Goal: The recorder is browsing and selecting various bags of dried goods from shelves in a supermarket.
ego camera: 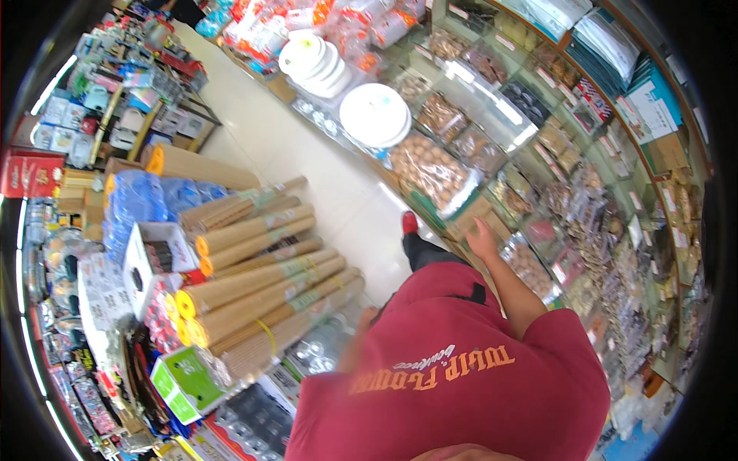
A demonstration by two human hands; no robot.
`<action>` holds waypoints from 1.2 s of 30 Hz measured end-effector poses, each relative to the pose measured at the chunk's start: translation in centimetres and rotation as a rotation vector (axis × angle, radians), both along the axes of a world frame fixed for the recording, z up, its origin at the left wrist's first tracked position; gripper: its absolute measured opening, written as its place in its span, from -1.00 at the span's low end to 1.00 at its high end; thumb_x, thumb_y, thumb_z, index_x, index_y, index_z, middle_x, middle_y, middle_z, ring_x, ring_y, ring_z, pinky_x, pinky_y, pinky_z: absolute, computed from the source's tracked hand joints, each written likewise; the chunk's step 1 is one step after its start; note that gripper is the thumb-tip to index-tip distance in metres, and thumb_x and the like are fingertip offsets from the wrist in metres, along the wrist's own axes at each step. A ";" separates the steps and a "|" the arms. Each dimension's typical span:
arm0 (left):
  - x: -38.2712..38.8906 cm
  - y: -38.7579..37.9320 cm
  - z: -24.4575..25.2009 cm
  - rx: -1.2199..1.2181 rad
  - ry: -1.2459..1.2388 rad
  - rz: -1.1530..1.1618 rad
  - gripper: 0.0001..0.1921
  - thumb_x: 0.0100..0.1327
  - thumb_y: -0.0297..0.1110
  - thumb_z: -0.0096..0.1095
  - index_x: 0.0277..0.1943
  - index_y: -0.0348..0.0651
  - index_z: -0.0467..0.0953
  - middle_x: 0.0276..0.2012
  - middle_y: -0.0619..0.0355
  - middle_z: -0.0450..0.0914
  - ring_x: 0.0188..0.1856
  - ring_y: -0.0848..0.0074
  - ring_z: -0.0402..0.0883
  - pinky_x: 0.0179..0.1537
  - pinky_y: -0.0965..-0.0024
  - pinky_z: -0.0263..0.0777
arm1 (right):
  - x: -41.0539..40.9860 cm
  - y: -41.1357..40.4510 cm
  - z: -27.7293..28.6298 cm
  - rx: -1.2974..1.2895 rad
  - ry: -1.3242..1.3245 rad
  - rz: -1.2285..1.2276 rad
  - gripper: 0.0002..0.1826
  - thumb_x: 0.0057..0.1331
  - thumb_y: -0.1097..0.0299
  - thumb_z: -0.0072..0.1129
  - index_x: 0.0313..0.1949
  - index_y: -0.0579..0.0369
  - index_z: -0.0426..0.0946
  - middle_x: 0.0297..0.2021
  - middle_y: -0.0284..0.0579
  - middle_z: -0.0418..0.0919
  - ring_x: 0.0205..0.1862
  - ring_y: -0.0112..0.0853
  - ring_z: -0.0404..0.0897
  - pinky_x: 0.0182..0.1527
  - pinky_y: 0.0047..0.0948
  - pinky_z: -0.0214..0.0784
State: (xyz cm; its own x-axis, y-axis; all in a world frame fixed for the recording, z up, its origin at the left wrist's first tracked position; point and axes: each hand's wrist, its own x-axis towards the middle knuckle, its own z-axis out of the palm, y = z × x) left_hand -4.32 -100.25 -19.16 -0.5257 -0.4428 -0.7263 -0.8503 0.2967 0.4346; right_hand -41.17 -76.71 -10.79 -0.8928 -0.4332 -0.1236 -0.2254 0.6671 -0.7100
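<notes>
My right hand hangs at the counter's edge, fingers apart and nothing seen in it. It is next to a brown cardboard box; whether it touches the box I cannot tell. Just beyond lies a clear bag of round, tan, nut-like goods, with a second such bag beside my forearm. My left hand is blurred and partly hidden by my red shirt, near the ends of long rolled mats with yellow end caps.
White round lidded tubs stand on the counter. Glass compartments hold bagged dried goods. Across the pale tiled aisle are wrapped blue bottles, a white carton and a green box. Shelves of goods line the left.
</notes>
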 end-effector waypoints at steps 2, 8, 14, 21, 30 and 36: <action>0.5 -4.1 0.9 -0.079 -0.022 -0.094 -0.68 0.06 -0.14 0.01 -0.47 -0.28 0.48 -0.53 -0.05 0.55 -0.42 0.21 0.56 -0.30 0.23 0.41 | -1.4 -4.6 0.6 -0.012 0.099 0.071 -0.45 0.05 0.22 0.13 0.04 0.14 0.30 0.13 0.14 0.19 0.19 -0.05 0.14 0.18 -0.25 0.02; -2.4 -13.2 4.0 -0.192 -0.123 -0.515 -0.71 0.05 -0.15 0.00 -0.41 -0.22 0.50 -0.46 -0.08 0.55 -0.35 0.16 0.55 -0.26 0.22 0.39 | -6.8 -12.5 0.8 0.391 -0.133 0.212 -0.18 0.02 -0.18 0.02 0.15 0.12 0.18 0.20 0.26 0.01 0.22 0.15 0.00 0.23 -0.14 -0.11; -12.1 -21.1 6.0 0.000 0.067 0.142 -0.75 0.08 -0.33 -0.14 -0.59 -0.25 0.40 -0.73 0.12 0.38 -0.70 0.46 0.34 -0.63 0.39 0.22 | -12.3 -16.0 4.4 0.582 -0.418 0.422 -0.09 -0.05 -0.42 -0.12 -0.05 0.25 0.40 -0.12 0.29 0.41 0.00 -0.04 0.39 0.07 -0.30 0.19; -24.4 -19.0 6.8 0.250 0.054 0.319 -0.78 0.07 -0.27 0.01 -0.41 -0.29 0.45 -0.57 0.07 0.48 -0.57 0.39 0.48 -0.52 0.40 0.37 | -11.8 -15.6 2.0 0.326 -0.412 0.358 -0.04 -0.11 -0.43 -0.03 -0.12 0.38 0.41 -0.11 0.28 0.41 -0.02 -0.05 0.40 0.03 -0.31 0.22; -31.6 -21.1 5.8 0.145 0.013 0.018 -0.79 0.00 -0.30 0.11 -0.44 -0.30 0.49 -0.59 0.03 0.53 -0.60 0.37 0.52 -0.54 0.37 0.42 | -12.0 -15.0 3.5 0.335 -0.503 0.341 -0.06 -0.12 -0.38 0.04 0.03 0.21 0.29 -0.04 0.24 0.35 0.02 0.04 0.33 0.08 -0.22 0.17; -32.4 -23.3 4.4 0.188 0.013 -0.005 -0.79 0.00 -0.32 0.17 -0.48 -0.35 0.45 -0.64 0.10 0.49 -0.68 0.53 0.45 -0.66 0.47 0.35 | -11.7 -13.8 -1.5 0.302 -0.522 0.309 -0.18 -0.02 -0.29 0.02 0.07 0.09 0.27 -0.01 0.19 0.35 0.04 -0.01 0.33 0.08 -0.27 0.17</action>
State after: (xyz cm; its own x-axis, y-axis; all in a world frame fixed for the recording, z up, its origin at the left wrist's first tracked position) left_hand -36.69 -123.58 -14.75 -0.5374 -0.2971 -0.7893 -0.8431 0.2139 0.4935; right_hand -52.92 -90.46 -12.34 -0.5240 -0.5379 -0.6603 -0.1158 0.8131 -0.5705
